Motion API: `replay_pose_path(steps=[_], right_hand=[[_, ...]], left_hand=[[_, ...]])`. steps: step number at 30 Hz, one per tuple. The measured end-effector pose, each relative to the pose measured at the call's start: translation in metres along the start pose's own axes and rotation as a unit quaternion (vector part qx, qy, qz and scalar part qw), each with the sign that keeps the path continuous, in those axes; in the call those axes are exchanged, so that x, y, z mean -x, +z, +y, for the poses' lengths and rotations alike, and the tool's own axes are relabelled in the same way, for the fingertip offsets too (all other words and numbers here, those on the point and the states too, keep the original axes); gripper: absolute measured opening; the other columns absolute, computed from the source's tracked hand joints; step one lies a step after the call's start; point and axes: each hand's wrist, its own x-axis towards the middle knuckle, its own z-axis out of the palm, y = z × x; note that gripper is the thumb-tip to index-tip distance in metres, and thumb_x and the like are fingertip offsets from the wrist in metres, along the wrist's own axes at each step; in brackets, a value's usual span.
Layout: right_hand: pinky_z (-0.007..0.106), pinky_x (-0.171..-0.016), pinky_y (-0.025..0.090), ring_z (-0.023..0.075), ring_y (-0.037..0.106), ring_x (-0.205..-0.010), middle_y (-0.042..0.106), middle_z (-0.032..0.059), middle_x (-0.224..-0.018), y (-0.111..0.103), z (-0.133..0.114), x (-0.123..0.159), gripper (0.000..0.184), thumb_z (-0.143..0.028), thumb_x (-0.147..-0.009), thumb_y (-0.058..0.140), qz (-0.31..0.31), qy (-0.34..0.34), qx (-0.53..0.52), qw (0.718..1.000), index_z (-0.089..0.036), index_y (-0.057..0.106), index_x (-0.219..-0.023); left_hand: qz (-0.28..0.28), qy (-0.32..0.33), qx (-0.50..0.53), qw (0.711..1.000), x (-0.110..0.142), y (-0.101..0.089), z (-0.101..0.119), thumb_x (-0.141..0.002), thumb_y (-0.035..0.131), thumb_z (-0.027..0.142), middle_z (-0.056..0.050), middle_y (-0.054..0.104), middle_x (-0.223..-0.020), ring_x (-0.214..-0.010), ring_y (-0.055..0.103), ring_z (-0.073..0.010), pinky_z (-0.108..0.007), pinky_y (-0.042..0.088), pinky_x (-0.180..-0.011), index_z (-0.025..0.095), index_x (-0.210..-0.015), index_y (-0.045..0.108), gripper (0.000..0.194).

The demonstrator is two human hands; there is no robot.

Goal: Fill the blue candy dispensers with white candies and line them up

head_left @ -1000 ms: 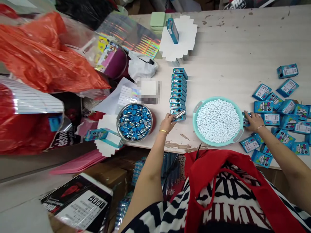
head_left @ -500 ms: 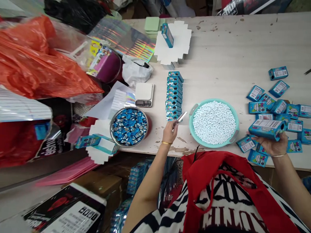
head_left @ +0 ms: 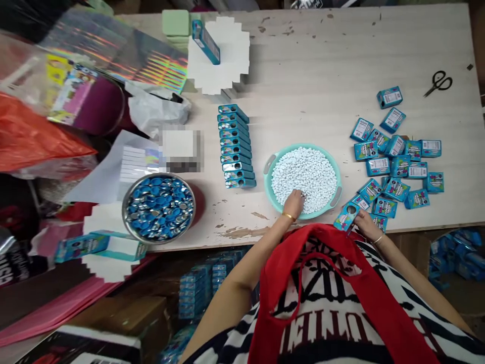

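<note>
My left hand (head_left: 294, 203) reaches into the white pellets (head_left: 303, 174) that fill a mint-green bowl (head_left: 268, 184). Its fingers are curled, with the tips down among the pellets, so what they grip is hidden. My right hand (head_left: 368, 225) grips a small blue printed box (head_left: 345, 216) just off the bowl's lower right side, in front of my red apron (head_left: 265, 303). A round opening shows in that box's end. Left of the bowl, a row of similar blue boxes (head_left: 235, 149) stands side by side, with holes in the facing ends.
Loose blue boxes (head_left: 396, 187) lie scattered at the right, below black scissors (head_left: 437, 83). A metal pot (head_left: 127, 222) of blue and silver caps stands at the left. Behind the row, a blue box (head_left: 206, 43) rests on stacked white card (head_left: 235, 55). Bags crowd the far left.
My left hand has moved right from the row into the pellets; the pale, thin thing it held no longer shows. My right hand has brought its box closer to the bowl. The view has shifted right.
</note>
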Motion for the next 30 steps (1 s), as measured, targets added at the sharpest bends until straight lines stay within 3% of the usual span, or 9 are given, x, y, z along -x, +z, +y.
replay_pose_path(steps=[4,9,12,15,18,21,26,30], right_hand=[[0.044,-0.093,0.058,0.0266,0.069,-0.105,0.074,0.0052,-0.106,-0.001,0.003,0.003,0.058,-0.072,-0.073,0.070,0.043,0.018,-0.068,0.997,-0.026,0.066,-0.108],[0.045,-0.094,0.059,0.0238,0.071,-0.103,0.074,0.0014,-0.114,0.003,-0.017,-0.002,0.048,-0.060,-0.077,0.075,0.110,0.032,-0.140,0.983,-0.031,0.062,-0.114],[0.045,-0.103,0.054,0.0238,0.067,-0.112,0.072,0.0011,-0.119,-0.001,-0.023,-0.014,0.049,-0.054,-0.076,0.078,0.153,-0.009,-0.104,0.983,-0.030,0.061,-0.115],[0.046,-0.105,0.052,0.0247,0.065,-0.112,0.070,0.0033,-0.118,-0.008,-0.025,-0.028,0.047,-0.050,-0.079,0.076,0.162,-0.074,0.020,0.984,-0.027,0.060,-0.117],[0.048,-0.102,0.051,0.0273,0.062,-0.111,0.066,0.0072,-0.116,-0.012,-0.029,-0.039,0.044,-0.047,-0.083,0.072,0.172,-0.157,0.206,0.950,-0.024,0.061,-0.119],[0.047,-0.098,0.052,0.0285,0.061,-0.109,0.062,0.0091,-0.113,-0.011,-0.035,-0.048,0.040,-0.040,-0.089,0.065,0.171,-0.217,0.321,0.906,-0.024,0.059,-0.125],[0.048,-0.097,0.053,0.0297,0.059,-0.110,0.058,0.0098,-0.115,0.004,-0.037,-0.066,0.038,-0.027,-0.092,0.057,0.124,-0.246,0.382,0.882,-0.027,0.056,-0.130],[0.048,-0.098,0.052,0.0297,0.058,-0.111,0.057,0.0099,-0.117,0.020,-0.035,-0.077,0.043,-0.021,-0.091,0.056,0.099,-0.274,0.389,0.874,-0.028,0.054,-0.133]], left_hand=[[0.030,0.026,0.043,0.998,-0.020,0.013,0.004,-0.095,0.048,0.019,-0.015,0.060,-0.118,-0.114,0.058,-0.0255,-0.039,0.048,-0.101,0.016,-0.117,0.056,0.023],[0.047,0.054,0.081,0.994,-0.018,0.011,-0.013,-0.094,0.054,0.026,-0.012,0.062,-0.108,-0.105,0.060,-0.0254,-0.039,0.050,-0.093,0.018,-0.110,0.057,0.018],[0.056,0.061,0.094,0.992,-0.019,0.009,-0.016,-0.094,0.054,0.027,-0.012,0.062,-0.105,-0.101,0.060,-0.0250,-0.039,0.051,-0.091,0.018,-0.107,0.057,0.017],[0.056,0.076,0.107,0.990,-0.020,0.001,-0.016,-0.093,0.055,0.028,-0.011,0.063,-0.106,-0.100,0.060,-0.0232,-0.038,0.051,-0.091,0.018,-0.108,0.058,0.019],[0.049,0.112,0.129,0.984,-0.012,-0.024,-0.020,-0.094,0.054,0.031,-0.009,0.064,-0.106,-0.096,0.061,-0.0204,-0.035,0.051,-0.089,0.018,-0.110,0.058,0.022],[0.047,0.168,0.141,0.975,0.002,-0.064,-0.022,-0.096,0.053,0.037,-0.008,0.064,-0.103,-0.092,0.061,-0.0191,-0.034,0.051,-0.087,0.018,-0.112,0.058,0.026],[0.022,0.213,0.100,0.972,0.022,-0.134,-0.006,-0.097,0.051,0.042,-0.006,0.063,-0.095,-0.086,0.060,-0.0190,-0.034,0.051,-0.081,0.020,-0.113,0.059,0.029],[-0.036,0.259,0.040,0.964,0.023,-0.169,0.014,-0.097,0.048,0.041,-0.007,0.063,-0.101,-0.090,0.062,-0.0205,-0.034,0.051,-0.082,0.022,-0.116,0.060,0.029]])
